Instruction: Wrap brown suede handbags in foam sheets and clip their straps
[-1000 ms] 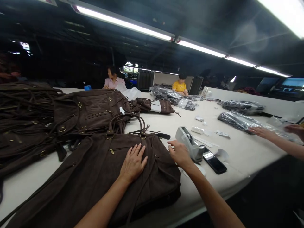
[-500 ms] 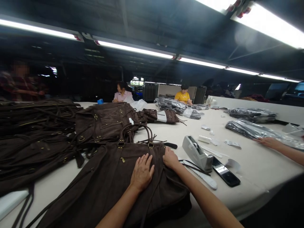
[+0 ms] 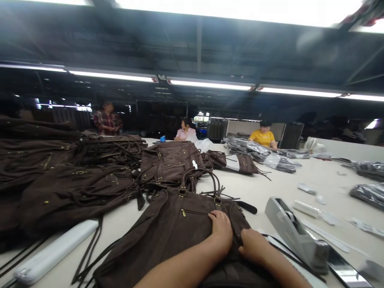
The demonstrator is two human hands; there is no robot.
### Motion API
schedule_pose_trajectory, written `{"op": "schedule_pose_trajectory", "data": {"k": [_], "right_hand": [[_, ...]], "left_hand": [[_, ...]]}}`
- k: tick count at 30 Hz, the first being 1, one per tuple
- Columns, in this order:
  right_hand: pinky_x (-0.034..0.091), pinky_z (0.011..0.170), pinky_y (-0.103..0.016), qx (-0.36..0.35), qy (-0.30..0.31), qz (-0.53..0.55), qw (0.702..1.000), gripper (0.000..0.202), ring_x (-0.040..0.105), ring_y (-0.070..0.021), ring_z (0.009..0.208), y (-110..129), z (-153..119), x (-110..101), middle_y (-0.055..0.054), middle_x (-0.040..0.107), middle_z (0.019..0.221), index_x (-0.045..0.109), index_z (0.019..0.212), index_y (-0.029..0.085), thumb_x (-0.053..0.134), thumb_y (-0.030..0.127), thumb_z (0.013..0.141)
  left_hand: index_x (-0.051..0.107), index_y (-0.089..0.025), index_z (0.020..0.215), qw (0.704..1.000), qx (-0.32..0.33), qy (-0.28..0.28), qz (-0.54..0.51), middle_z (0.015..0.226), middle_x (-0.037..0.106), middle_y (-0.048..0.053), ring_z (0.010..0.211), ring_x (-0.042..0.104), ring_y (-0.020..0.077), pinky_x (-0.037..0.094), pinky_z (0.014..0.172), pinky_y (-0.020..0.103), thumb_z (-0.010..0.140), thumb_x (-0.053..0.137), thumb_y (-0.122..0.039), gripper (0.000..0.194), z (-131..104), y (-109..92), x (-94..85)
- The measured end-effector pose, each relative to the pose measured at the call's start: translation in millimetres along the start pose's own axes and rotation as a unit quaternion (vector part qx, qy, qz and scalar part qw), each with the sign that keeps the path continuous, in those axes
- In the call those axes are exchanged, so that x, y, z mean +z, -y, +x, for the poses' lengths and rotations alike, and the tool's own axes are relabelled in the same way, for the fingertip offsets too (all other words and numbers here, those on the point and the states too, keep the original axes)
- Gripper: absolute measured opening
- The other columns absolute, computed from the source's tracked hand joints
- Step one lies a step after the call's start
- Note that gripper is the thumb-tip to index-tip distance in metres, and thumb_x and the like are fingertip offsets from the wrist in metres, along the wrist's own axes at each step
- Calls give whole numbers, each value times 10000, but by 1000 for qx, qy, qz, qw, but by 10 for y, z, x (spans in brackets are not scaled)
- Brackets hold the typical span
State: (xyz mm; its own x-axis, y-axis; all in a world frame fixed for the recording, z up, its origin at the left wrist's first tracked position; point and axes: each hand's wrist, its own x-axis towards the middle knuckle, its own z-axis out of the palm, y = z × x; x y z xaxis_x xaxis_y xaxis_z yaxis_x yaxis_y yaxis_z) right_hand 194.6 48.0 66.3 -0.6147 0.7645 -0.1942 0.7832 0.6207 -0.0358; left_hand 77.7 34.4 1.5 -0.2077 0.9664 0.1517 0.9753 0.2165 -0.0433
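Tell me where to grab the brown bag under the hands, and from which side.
Take the brown bag by its arched handles, coming from above at the far end. They stand up off the body, clear of the left hand and right hand resting on the flat, floppy near part.

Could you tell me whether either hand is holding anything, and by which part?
Both hands, left hand and right hand, rest on the brown bag; a grip cannot be told.

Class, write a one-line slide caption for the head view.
Both hands, left hand and right hand, rest on a brown suede bag beside a tape dispenser.
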Motion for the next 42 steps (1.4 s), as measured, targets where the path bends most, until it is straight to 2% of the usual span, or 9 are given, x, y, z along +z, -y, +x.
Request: {"op": "schedule_pose_trajectory", "data": {"k": [6,10,15,19,23,25,32,38,42], "right_hand": [[483,845,-390,83,-88,-22,992,302,609,-341,1087,113,-211,450,-237,634,1167,687,1064,65,517,146,828],[435,921,-356,143,-186,23,972,374,501,-310,1230,91,-342,740,-204,544,1322,598,1206,100,509,166,848],[418,783,-324,180,-231,137,946,235,628,-240,841,-55,-372,587,-120,679,879,643,881,156,409,160,908],[402,641,-267,172,-279,406,853,219,580,-168,658,-204,-324,237,-51,641,683,627,736,162,510,292,868],[358,497,-213,71,-223,672,702,216,468,-86,478,-163,-229,53,5,594,596,611,702,140,600,344,774],[366,492,-194,27,-207,711,671,206,470,-69,469,-68,-169,96,8,597,584,600,668,134,616,319,758],[420,488,-208,49,-155,629,760,160,544,-109,454,335,-234,326,17,565,513,577,636,152,559,163,794],[451,771,-243,112,-432,477,757,279,627,-170,852,-133,-680,201,-69,703,924,695,888,178,475,346,922],[424,657,-230,152,-282,487,813,197,613,-159,709,-347,-563,436,-36,683,740,682,820,161,543,292,869]], "left_hand": [[666,-151,1086,944,47,-171,-278,1157,655,102,1140,543,223,408,1045,365,771,473,-89,375,-60,201,-46],[676,-177,965,924,14,-165,-345,1026,683,82,1022,587,198,456,964,334,785,432,-59,325,4,278,-57],[656,-182,891,890,-39,-148,-430,944,677,80,944,600,209,446,914,351,839,427,-156,237,60,286,-126],[606,-178,720,861,-49,-68,-502,648,620,37,642,602,179,476,684,304,874,440,-461,363,58,248,-239],[586,-166,719,818,-40,59,-571,530,577,16,446,549,153,418,460,259,820,344,-716,609,58,158,-262],[578,-163,751,803,-48,98,-585,540,582,16,433,543,153,397,424,252,775,389,-750,617,87,106,-241],[438,-202,547,809,-96,100,-571,430,407,-59,439,481,128,343,424,225,598,708,-409,345,306,23,-216],[556,-170,666,806,-109,69,-577,552,558,-31,526,559,139,428,508,235,531,638,-332,226,244,465,-452],[613,-144,647,814,-124,86,-561,519,573,-14,493,551,154,414,480,247,466,633,-300,240,184,758,-712]]}}
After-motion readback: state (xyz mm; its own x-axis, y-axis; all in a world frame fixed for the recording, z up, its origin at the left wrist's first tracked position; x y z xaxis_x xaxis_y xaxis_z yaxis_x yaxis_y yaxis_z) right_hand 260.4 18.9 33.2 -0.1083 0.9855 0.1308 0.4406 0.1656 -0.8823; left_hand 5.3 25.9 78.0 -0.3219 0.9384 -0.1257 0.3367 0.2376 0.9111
